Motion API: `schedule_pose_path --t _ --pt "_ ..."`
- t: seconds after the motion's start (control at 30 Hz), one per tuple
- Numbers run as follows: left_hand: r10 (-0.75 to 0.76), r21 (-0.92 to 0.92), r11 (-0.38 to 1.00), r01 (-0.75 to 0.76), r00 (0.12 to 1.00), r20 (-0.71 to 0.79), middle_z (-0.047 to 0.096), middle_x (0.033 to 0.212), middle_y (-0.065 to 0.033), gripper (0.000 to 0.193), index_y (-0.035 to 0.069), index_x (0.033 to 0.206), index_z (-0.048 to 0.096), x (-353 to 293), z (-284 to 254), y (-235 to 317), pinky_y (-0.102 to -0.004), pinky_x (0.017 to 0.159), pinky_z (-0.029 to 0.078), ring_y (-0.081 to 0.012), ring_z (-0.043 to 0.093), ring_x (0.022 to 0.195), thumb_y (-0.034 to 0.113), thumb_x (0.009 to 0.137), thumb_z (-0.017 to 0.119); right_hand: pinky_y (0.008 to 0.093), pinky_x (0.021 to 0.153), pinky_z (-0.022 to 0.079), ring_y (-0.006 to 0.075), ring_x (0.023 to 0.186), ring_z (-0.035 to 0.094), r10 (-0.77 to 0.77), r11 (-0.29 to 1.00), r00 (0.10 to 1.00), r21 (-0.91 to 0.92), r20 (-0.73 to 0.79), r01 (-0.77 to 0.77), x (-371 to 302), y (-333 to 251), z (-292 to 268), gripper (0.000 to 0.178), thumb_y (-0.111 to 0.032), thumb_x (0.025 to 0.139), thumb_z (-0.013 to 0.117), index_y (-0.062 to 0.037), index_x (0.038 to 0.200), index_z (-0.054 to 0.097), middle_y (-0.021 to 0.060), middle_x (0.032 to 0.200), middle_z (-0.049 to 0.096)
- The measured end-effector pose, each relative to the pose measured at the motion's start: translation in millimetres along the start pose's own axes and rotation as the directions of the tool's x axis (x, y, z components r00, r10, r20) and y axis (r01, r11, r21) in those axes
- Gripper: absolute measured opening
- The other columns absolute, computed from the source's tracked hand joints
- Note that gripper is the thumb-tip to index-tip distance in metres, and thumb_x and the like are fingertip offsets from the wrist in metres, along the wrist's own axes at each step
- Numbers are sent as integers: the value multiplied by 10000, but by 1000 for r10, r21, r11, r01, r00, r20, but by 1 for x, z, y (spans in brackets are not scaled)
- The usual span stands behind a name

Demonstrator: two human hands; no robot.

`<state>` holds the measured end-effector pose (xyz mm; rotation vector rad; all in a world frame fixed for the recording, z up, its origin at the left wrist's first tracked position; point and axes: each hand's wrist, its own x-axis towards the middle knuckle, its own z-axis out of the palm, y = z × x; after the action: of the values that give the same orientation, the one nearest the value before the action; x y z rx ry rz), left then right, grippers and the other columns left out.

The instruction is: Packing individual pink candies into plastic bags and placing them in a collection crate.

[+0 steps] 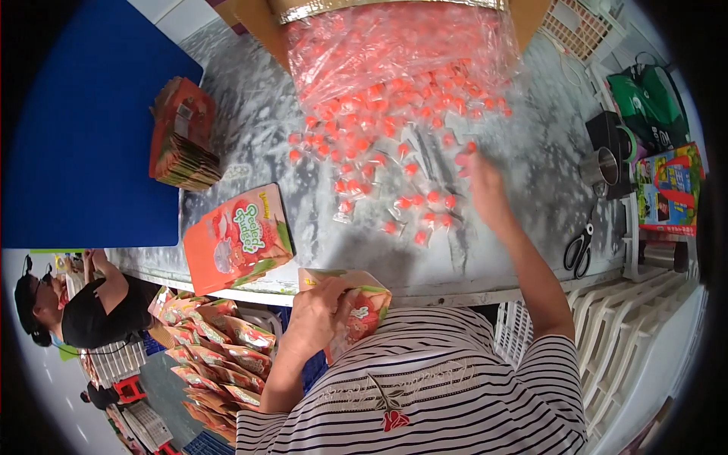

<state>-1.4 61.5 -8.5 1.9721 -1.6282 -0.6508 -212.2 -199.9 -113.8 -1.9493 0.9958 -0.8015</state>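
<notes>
My left hand (317,311) is closed on a red and cream candy pouch (367,312), held at the table's front edge against my striped shirt. Whether the pouch's mouth is open does not show. Over the table, my right hand (485,186) reaches beside the loose candies, its fingers smeared by motion. A single red candy (472,146) in a clear wrapper shows at its fingertips; whether they grip it is unclear. Left of that hand lie several more wrapped red candies (433,196), spilling from a big clear plastic bag (394,45) in a cardboard box (265,26).
Flat pouches lie left: one large pouch (241,239) and a stack (184,136) beside a blue panel (98,129). Filled pouches (220,353) crowd below the table. Right, black-handled scissors (579,250), a metal cup (600,167) and white crates (614,334). A co-worker (98,303) is at far left.
</notes>
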Motion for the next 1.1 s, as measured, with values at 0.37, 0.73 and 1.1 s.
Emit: schedule_pose_path --t 0.37,0.73,1.1 --pt "-26 2 1000 26 999 18 670 819 -145 151 16 997 657 3 -2 2 -346 598 510 -295 656 661 59 853 651 275 794 489 139 933 608 133 971 991 206 -34 -124 -35 13 -23 272 -198 999 471 -3 1130 608 71 1071 655" --pt "-21 32 999 20 999 25 651 781 -153 141 12 982 652 0 4 -2 -356 586 499 -314 639 646 81 859 649 413 1060 362 335 1332 339 -272 871 863 -273 426 409 -39 -31 6 470 -69 833 616 -1 1277 478 131 1419 382" --pt "-10 8 1000 10 1000 16 640 777 -141 121 30 965 646 2 8 2 -380 580 491 -330 622 647 93 861 643 416 1045 374 317 1314 360 -265 870 899 -316 350 379 -44 -39 0 444 -132 845 645 -14 1251 510 111 1368 427"
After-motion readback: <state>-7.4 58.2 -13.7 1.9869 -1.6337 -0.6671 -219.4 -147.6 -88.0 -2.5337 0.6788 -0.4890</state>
